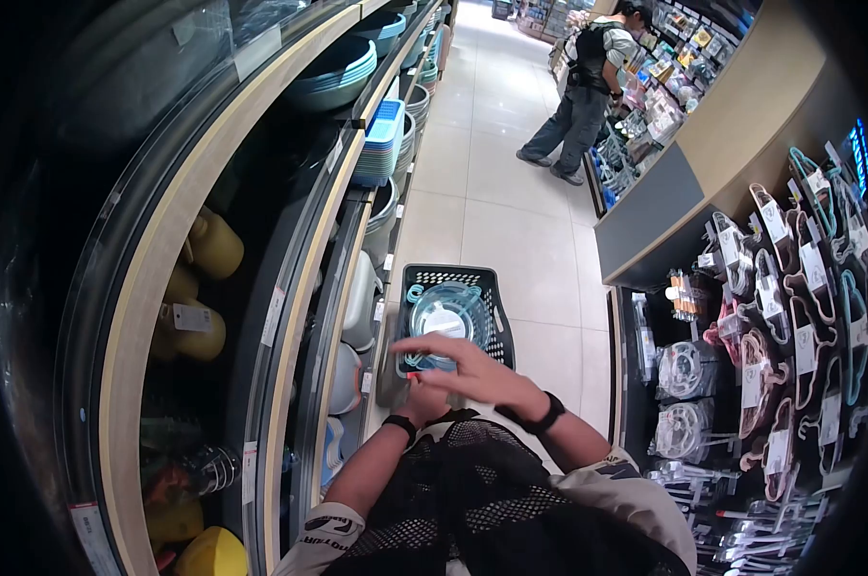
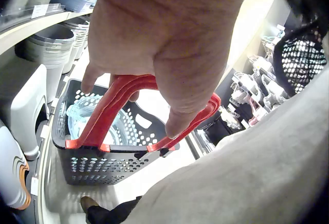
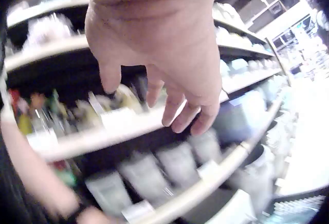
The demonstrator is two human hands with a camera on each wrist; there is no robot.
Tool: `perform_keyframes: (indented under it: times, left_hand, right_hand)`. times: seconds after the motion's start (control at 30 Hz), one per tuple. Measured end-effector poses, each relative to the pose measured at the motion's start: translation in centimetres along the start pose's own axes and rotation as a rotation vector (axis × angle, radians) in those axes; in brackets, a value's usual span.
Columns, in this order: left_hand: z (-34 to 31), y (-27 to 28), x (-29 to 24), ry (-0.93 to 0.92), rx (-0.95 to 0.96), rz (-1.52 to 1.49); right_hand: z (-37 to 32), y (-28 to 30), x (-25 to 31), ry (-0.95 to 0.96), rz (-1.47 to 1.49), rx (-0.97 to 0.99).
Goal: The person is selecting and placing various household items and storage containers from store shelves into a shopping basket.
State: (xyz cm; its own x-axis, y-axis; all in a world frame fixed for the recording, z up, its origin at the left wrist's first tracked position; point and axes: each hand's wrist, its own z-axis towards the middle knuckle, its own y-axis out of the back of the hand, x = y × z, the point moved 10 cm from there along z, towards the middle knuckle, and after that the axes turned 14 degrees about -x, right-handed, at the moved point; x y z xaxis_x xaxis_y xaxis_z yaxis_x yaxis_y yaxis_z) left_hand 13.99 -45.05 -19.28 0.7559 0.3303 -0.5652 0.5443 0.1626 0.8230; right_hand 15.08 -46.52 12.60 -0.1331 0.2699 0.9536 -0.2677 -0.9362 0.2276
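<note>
My left hand grips the red handles of a black shopping basket, with its fingers and thumb curled round them. Holes pattern the basket's sides, and inside lies a light-blue clear plastic container with a white round part. A small turquoise piece sits by the container's edge. My right hand reaches across above the left hand and the near end of the basket in the head view. Its fingers spread loosely in the right wrist view, with nothing in them.
Shelves on the left hold stacked basins, blue baskets, buckets and a stool. Hangers fill the rack on the right. A person stands farther up the tiled aisle, facing the right-hand displays.
</note>
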Motion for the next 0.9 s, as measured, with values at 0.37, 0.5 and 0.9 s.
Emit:
perform_keyframes:
  times: [0.37,0.5,0.9]
  left_hand:
    - [-0.2,-0.2,-0.6,0.007,0.096,0.197]
    - [1.4,-1.1,-0.8,-0.05,0.1,0.275]
    - [5.6,-2.1,-1.8,-0.075,0.172,0.107]
  right_hand:
    - [-15.0,5.2,-33.4,-0.534,-0.931,0.015]
    - [-14.1,4.9,-35.6,-0.631,-1.042,0.121]
    - [-11.7,5.4,-34.8,-0.584,-0.723,0.083]
